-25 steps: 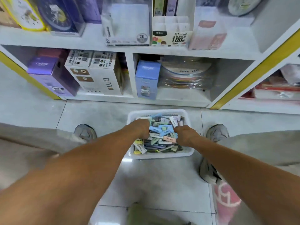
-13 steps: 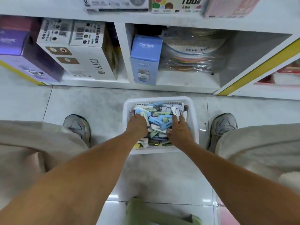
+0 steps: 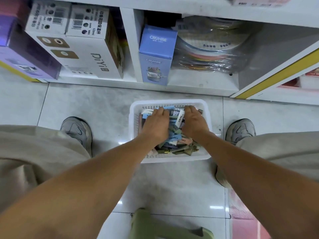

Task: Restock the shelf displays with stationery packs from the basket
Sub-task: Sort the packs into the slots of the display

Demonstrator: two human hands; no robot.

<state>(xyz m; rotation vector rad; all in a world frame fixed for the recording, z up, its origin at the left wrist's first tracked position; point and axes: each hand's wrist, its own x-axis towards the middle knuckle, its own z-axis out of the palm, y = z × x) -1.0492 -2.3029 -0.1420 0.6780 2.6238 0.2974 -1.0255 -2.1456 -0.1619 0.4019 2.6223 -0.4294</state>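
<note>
A white plastic basket [image 3: 134, 133] stands on the floor tiles between my feet, piled with several small stationery packs [image 3: 174, 143] in blue, green, pink and white. Both my hands are inside it. My left hand [image 3: 155, 124] lies palm down on the left of the pile, its fingertips reaching the far end. My right hand [image 3: 194, 124] lies on the right of the pile, fingers bent down over the far packs and thumb beside a white pack [image 3: 179, 120]. What is under the palms is hidden.
The white bottom shelf [image 3: 198, 83] lies just beyond the basket. It holds a blue CRUHRE box [image 3: 156, 56], wrapped coloured discs [image 3: 210, 54], white DiYi boxes [image 3: 86, 54] and a purple box [image 3: 25, 56]. My grey shoes [image 3: 77, 130] flank the basket. A green stool [image 3: 165, 228] sits below.
Both hands have gone from bunched fists near the basket's middle to flatter hands reaching toward its far end. The view has tilted down and closer to the basket.
</note>
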